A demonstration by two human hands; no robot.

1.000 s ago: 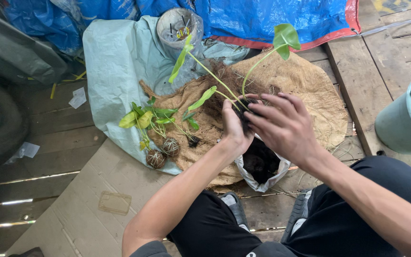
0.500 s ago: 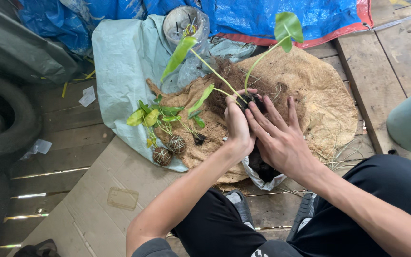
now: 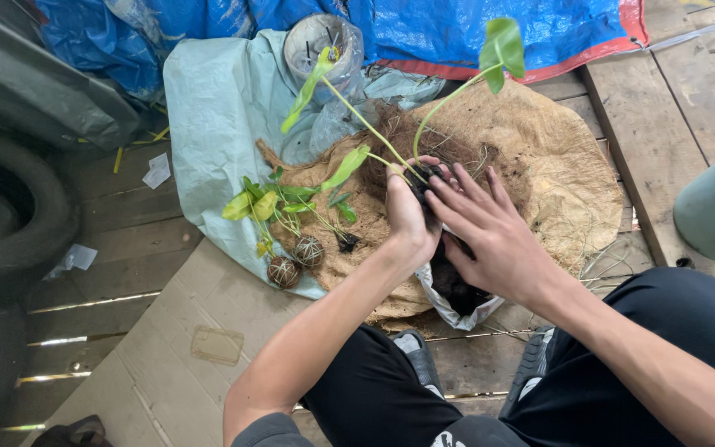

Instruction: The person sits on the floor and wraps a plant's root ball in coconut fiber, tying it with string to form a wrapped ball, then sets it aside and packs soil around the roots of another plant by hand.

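- Hands meet over a dark root ball (image 3: pixel 425 178) at the base of a young plant (image 3: pixel 424 116): the left hand (image 3: pixel 407 217) cups it from the near side with fingers curled round it, and the right hand (image 3: pixel 490 232) presses against it with fingers spread and laid over the top.
- Step in hand, as I judge it: the soil mass is being pressed and shaped into a ball around the roots, above the small white bag of dark soil (image 3: pixel 457 290) that sits just under the wrists.
- Whatever follows calls for even, gentle pressure, since the thin stems rise straight out between the fingers and would snap easily.
- Plant: two long slender green stalks, one ending in a broad heart-shaped leaf (image 3: pixel 500 48), the other in a narrow, yellow-green folded leaf (image 3: pixel 312 83).
- Root ball: dark, crumbly, moist-looking, with fine fibres around it.
- Underneath lies coarse brown fibre matting (image 3: pixel 556 182), rough and frayed at the edges, spread on a pale green woven sack (image 3: pixel 217 108).
- To the left lie finished seedlings (image 3: pixel 279 203), their round bases (image 3: pixel 295 258) wound in brownish fibre, well apart from the hands.
- Weathered wooden planks (image 3: pixel 664 124) and flat cardboard (image 3: pixel 151 372) form the floor; a blue tarpaulin (image 3: pixel 473 25) is crumpled at the back.
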